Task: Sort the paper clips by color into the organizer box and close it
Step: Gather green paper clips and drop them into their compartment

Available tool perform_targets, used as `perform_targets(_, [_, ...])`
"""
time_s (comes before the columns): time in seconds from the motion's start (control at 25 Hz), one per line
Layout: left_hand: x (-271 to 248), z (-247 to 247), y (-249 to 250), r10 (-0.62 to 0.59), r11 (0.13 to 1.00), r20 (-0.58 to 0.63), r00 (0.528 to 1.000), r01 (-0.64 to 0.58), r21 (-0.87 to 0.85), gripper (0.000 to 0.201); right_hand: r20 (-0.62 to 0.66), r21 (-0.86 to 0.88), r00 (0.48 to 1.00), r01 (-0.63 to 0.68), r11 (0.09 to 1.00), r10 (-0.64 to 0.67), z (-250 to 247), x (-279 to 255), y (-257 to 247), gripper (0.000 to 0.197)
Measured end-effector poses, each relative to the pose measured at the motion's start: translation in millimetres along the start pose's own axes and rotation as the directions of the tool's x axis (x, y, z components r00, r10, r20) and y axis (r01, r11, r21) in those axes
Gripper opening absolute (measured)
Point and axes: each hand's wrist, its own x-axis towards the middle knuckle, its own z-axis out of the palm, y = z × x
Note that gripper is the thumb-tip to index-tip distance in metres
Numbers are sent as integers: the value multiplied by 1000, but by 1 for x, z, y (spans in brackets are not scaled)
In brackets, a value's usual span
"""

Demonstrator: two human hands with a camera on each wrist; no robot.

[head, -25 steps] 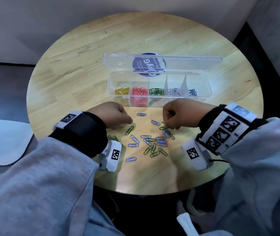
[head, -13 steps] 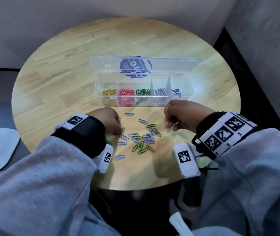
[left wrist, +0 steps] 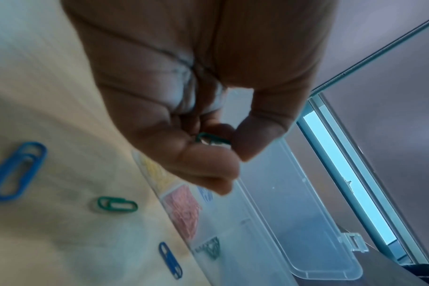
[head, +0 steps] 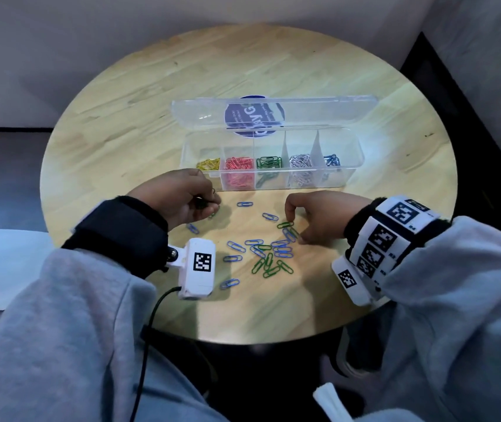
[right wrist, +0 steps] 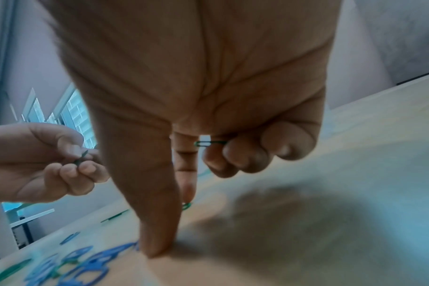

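Your sorting is well under way but not finished. The clear organizer box (head: pixel 346 175) sits near the middle of the round wooden surface (head: pixel 121 123), its lid (head: pixel 200 115) folded open toward the far edge. Its five compartments each hold clips, running from your left to your right: yellow, red, green, white or silver, and blue.

Between the box and the near edge of the surface, a loose scatter of paper clips (head: pixel 269 254) remains, and every one that shows is either blue or green. No yellow, red or white clips are visible outside the box, so those colours look done.

Your left hand (head: pixel 179 197) hovers just in front of the box's yellow and red end, fingers curled, pinching a green clip (left wrist: pixel 212 139) between thumb and fingertips. Your right hand (head: pixel 319 216) is down at the right side of the scatter: its thumb presses the surface, its forefinger reaches toward another green clip (head: pixel 286 224), and its curled fingers hold a green clip (right wrist: pixel 209 143) tucked against the palm.

What is left, by my reading: carry the held green clips to the middle compartment, clear the remaining blue and green ones, then fold the lid down and shut it.
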Motion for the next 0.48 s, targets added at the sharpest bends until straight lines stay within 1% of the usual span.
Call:
perform_targets(0.16, [1,0,0,-5,1000,-26,1000,4,-27,31,-32,7,998,46,999,-46,0,4,1,21])
perform_targets(0.24, [2,0,0,-10,999,-57,998,12,44,29,-45,4,996,73,997,-72,-1,6,0,19])
perform_targets(0.32, [5,1,-3,4,975,-81,997,14,223,28,-47,4,995,90,996,-90,-1,7,-1,20])
perform_targets(0.36, [6,1,-5,19,939,-88,996,12,343,26,-45,1,994,96,995,-96,0,8,-2,19])
perform_targets(0.44, [8,1,-10,50,817,-97,994,15,577,18,-40,1,995,97,995,-96,1,8,-2,16])
perform_targets(0.48, [7,2,-11,64,751,-108,992,23,660,13,-40,4,995,92,996,-92,1,9,-3,14])
